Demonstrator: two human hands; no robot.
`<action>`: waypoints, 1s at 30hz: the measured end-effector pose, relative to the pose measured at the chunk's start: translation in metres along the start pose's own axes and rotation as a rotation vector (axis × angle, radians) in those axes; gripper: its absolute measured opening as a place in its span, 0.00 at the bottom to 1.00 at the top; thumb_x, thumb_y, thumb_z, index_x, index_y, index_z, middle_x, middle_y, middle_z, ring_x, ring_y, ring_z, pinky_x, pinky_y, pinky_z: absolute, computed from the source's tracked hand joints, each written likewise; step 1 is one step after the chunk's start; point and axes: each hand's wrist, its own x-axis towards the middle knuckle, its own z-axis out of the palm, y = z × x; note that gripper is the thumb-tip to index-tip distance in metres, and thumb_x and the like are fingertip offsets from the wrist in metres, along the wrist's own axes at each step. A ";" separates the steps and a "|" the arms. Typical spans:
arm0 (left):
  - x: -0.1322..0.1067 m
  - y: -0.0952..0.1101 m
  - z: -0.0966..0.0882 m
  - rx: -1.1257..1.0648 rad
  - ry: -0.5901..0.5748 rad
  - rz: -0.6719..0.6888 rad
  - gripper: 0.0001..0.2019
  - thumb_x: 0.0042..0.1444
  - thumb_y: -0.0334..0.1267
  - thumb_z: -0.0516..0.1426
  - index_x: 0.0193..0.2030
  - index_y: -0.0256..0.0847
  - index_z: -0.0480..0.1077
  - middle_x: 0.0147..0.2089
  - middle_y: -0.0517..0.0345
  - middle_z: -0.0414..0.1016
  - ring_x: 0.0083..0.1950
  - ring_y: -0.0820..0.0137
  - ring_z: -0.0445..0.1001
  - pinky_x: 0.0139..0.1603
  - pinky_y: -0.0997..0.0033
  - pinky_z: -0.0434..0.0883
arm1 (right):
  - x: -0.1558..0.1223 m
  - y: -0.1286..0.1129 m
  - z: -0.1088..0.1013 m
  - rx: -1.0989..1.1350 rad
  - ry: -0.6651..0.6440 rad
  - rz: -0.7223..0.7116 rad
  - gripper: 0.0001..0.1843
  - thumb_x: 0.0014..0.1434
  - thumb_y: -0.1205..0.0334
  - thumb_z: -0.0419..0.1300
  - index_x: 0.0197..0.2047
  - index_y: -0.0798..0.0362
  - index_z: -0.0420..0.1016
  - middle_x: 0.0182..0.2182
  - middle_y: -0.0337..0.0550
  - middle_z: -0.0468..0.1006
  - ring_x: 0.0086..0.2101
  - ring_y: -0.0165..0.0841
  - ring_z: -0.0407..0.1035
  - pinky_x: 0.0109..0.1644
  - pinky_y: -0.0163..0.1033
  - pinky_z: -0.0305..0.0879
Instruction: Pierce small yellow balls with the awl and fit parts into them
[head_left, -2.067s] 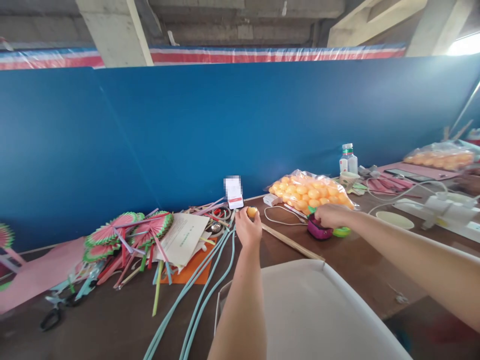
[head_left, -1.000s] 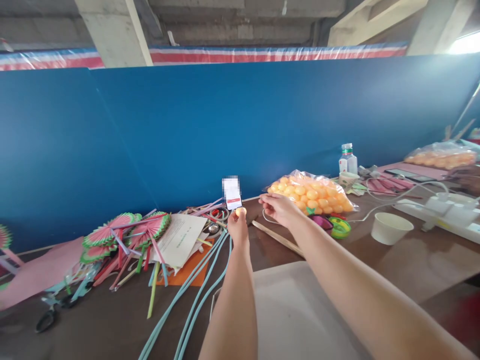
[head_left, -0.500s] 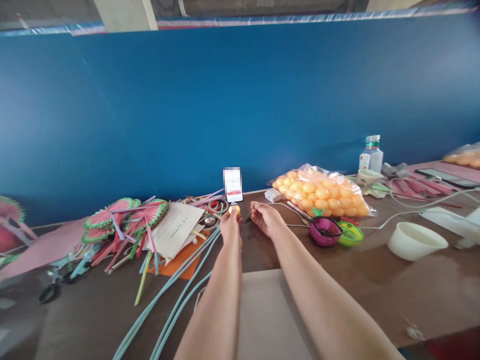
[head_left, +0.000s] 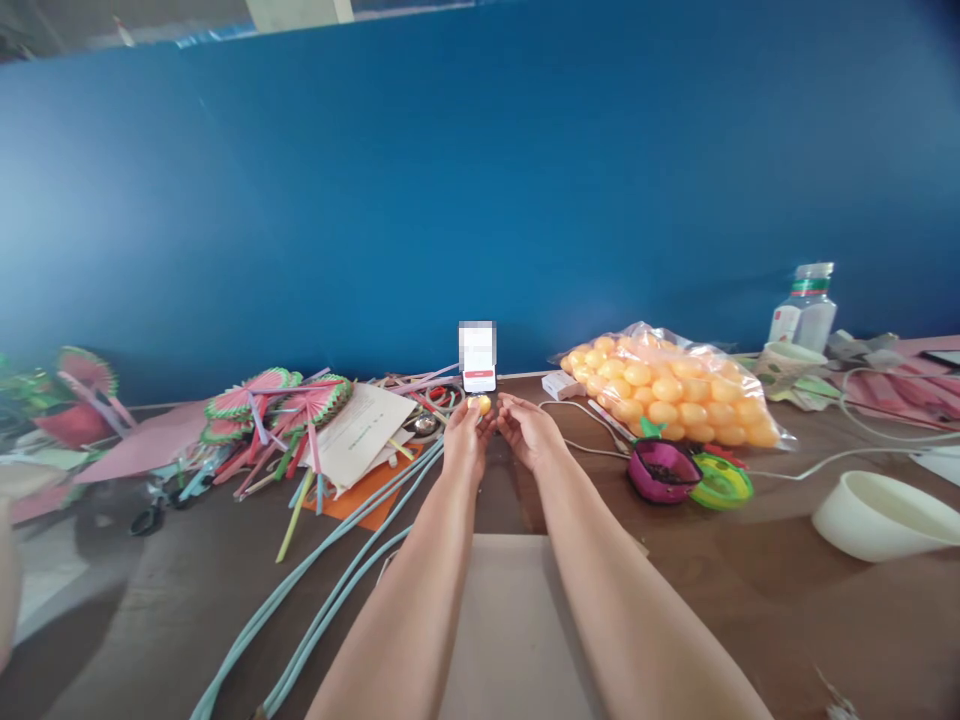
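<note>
My left hand (head_left: 463,440) pinches a small orange ball (head_left: 482,404) at its fingertips, over the brown table (head_left: 750,590). My right hand (head_left: 526,430) is right beside it, fingers curled and pinched toward the ball; whether anything is in them I cannot see. Both forearms reach out over a pale board (head_left: 510,630) at the table's near edge. To the right lie a purple cup (head_left: 662,471) and a green lid (head_left: 721,481). A clear bag of orange balls (head_left: 667,385) lies behind them.
Folded paper fans (head_left: 281,395), coloured strips and papers pile at the left, with light-blue tubes (head_left: 337,590) running toward me. A white bowl (head_left: 877,513), a bottle (head_left: 802,310), cables and a small phone (head_left: 478,357) stand along the blue wall (head_left: 450,180).
My right hand left the purple cup and came in beside my left hand and the ball. The camera tilted down and turned slightly left.
</note>
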 end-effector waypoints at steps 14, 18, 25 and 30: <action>-0.001 0.002 -0.001 -0.037 -0.127 -0.023 0.12 0.47 0.35 0.62 0.39 0.38 0.69 0.35 0.55 0.75 0.33 0.73 0.74 0.35 0.74 0.69 | -0.007 -0.001 0.004 -0.009 -0.055 -0.056 0.05 0.52 0.72 0.64 0.34 0.56 0.76 0.27 0.39 0.77 0.24 0.22 0.69 0.27 0.25 0.70; -0.002 0.003 0.000 -0.041 -0.094 -0.038 0.10 0.49 0.36 0.61 0.38 0.37 0.68 0.33 0.56 0.75 0.30 0.74 0.73 0.34 0.74 0.69 | -0.006 0.000 0.004 -0.052 -0.073 -0.075 0.06 0.49 0.71 0.67 0.32 0.56 0.75 0.27 0.40 0.79 0.24 0.23 0.70 0.27 0.26 0.71; 0.000 0.003 -0.001 -0.049 -0.078 -0.060 0.10 0.49 0.38 0.60 0.37 0.38 0.68 0.31 0.56 0.73 0.29 0.74 0.71 0.32 0.74 0.67 | -0.008 0.000 0.004 -0.092 -0.079 -0.070 0.04 0.49 0.68 0.67 0.30 0.55 0.76 0.24 0.37 0.77 0.22 0.22 0.68 0.24 0.25 0.68; -0.002 0.004 0.000 -0.026 -0.087 -0.058 0.09 0.50 0.39 0.60 0.35 0.37 0.68 0.30 0.57 0.72 0.28 0.74 0.70 0.32 0.74 0.66 | -0.011 -0.002 0.004 -0.129 -0.116 -0.036 0.07 0.47 0.65 0.69 0.31 0.55 0.77 0.23 0.36 0.76 0.20 0.21 0.65 0.22 0.25 0.65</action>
